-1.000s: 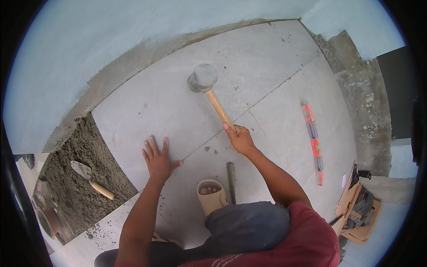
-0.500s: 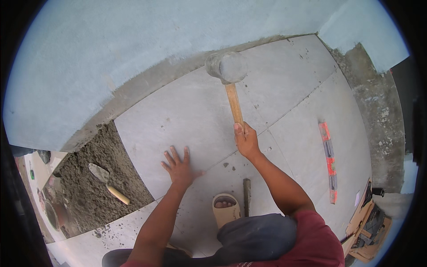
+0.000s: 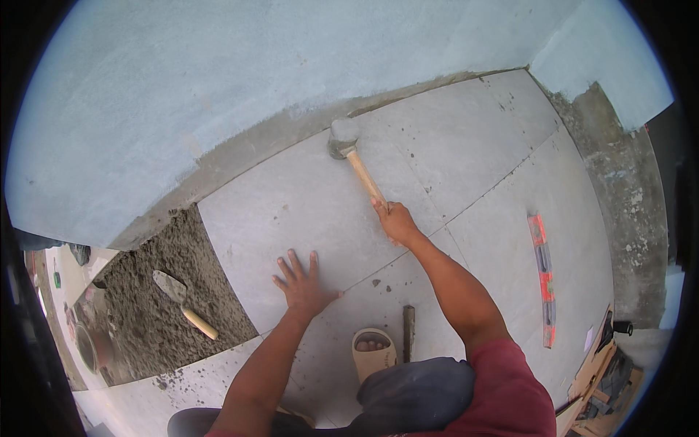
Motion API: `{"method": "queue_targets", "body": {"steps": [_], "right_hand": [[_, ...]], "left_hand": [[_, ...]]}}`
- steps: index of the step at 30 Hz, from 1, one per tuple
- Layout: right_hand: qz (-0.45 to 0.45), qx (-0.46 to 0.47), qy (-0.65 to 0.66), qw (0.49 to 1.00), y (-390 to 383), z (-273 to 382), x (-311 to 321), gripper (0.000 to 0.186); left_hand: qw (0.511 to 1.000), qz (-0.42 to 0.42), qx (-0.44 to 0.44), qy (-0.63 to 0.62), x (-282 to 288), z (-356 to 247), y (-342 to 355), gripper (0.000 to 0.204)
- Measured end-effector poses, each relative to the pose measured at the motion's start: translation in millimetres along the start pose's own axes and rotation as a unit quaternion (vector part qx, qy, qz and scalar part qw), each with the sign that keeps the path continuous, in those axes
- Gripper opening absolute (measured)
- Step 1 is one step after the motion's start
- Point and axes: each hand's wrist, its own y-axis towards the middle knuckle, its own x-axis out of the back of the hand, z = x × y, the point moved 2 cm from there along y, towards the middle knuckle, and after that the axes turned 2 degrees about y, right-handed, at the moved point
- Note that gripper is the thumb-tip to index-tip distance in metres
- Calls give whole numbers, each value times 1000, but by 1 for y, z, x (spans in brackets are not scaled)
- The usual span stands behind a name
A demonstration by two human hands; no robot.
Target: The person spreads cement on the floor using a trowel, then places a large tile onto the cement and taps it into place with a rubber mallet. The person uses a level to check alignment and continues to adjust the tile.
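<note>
My right hand is wrapped round the wooden handle of a mallet. The mallet's thick grey head rests on or just over a large grey floor tile, near the wall; whether it touches I cannot tell. Flat on the same tile, close to its near edge, lies my left hand with fingers spread, holding nothing. To the left of that tile is a bed of rough grey mortar. A trowel with a wooden handle lies on the mortar.
A red and grey spirit level lies on the tiles at right. Beside my sandalled foot is a narrow bar. A bucket stands at the mortar's left. The pale blue wall bounds the far side.
The mallet has swung down and left from its raised position toward the tile, with my right hand still round the handle. My left hand stays flat on the tile. The view has shifted slightly.
</note>
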Motion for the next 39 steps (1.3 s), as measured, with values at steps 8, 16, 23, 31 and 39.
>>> {"method": "queue_targets", "body": {"steps": [8, 16, 23, 31, 39], "right_hand": [[-186, 210, 105, 954, 1, -52, 6, 61], [-95, 166, 212, 958, -62, -16, 21, 55], [11, 74, 24, 997, -77, -55, 2, 58], [22, 187, -21, 982, -106, -86, -30, 62], [127, 322, 10, 938, -133, -7, -21, 56]], "left_hand": [[1000, -8, 0, -19, 3, -1, -2, 123], [1000, -7, 6, -13, 6, 5, -5, 122], [999, -25, 18, -15, 2, 1, -1, 126], [998, -61, -7, -20, -6, 13, 2, 136], [980, 23, -9, 198, 39, 174, -10, 142]]}}
